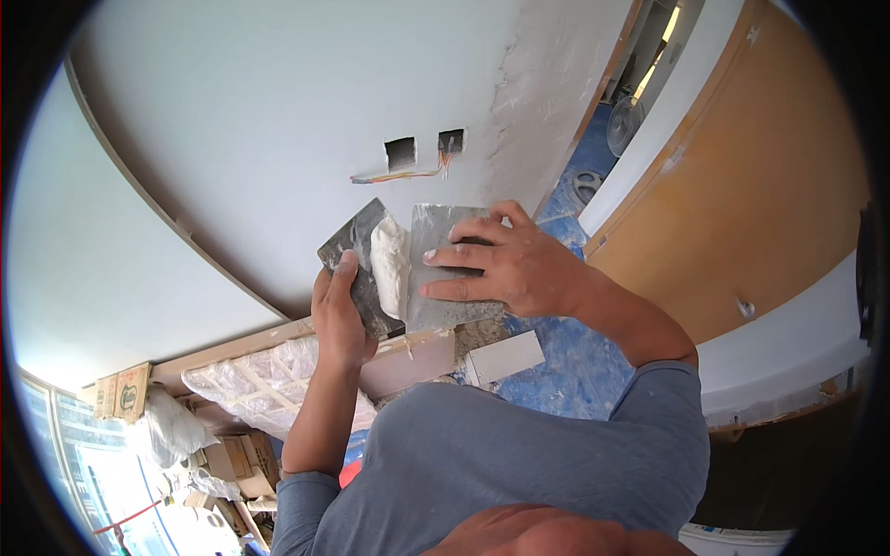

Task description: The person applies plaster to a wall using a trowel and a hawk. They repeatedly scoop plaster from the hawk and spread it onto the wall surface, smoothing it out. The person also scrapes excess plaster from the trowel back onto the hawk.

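Observation:
My left hand (337,310) grips a dark grey, stained plasterer's hawk (349,236), its thumb pressed on the upper face. Along the hawk's inner side lies a thick ridge of white plaster (390,264). In my right hand (533,271) is a flat grey plastering trowel (434,221), with the fingers spread across its face. The trowel's left edge meets the plaster, and both tools are held in front of my chest. How the left fingers grip beneath the hawk is hidden.
Ahead, a pale wall (278,102) has two square cut-outs, with loose wires (399,176) hanging by them. A wooden door panel (742,176) stands right. Below are a white box (505,358), blue floor covering (579,366), a plastic-wrapped panel (250,380) and cardboard boxes (243,463).

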The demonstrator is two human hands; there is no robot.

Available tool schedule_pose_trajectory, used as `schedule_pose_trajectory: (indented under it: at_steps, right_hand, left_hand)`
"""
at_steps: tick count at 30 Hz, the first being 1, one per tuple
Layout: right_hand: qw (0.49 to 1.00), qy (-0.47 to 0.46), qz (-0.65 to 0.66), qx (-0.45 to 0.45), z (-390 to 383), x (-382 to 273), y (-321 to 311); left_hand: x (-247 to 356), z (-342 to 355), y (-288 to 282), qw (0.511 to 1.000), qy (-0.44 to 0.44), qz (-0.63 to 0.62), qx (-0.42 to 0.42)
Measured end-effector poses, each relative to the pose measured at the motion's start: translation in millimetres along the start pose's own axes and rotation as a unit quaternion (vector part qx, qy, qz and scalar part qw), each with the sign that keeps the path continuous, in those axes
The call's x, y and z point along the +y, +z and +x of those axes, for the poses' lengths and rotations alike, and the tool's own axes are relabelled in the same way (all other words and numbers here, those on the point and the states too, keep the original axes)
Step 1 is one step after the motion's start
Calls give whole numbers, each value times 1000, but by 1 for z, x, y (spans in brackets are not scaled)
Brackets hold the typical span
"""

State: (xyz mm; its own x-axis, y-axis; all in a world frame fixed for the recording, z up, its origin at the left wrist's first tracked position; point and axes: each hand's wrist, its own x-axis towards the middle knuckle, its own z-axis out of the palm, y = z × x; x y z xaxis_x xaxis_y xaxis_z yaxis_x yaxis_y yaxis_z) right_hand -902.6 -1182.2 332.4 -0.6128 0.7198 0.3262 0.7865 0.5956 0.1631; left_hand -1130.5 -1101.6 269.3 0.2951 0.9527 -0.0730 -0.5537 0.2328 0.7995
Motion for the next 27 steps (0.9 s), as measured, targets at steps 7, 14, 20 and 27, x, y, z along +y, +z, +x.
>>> schedule_pose_trajectory:
  at_steps: [7,14,20,27]
  right_hand:
    - [991,88,101,-31,-18,30,-4]
    - [939,265,139,167,-36,112,-52]
    - [886,282,-170,326,-24,233,-140]
    - [858,248,-286,347,26,304,-196]
  left_hand:
    - [-5,27,-32,998,23,-53,24]
    - [4,23,-61,997,32,-66,32]
    - [-30,9,-55,993,-33,-111,36]
    - [-80,-12,-75,984,-87,-126,95]
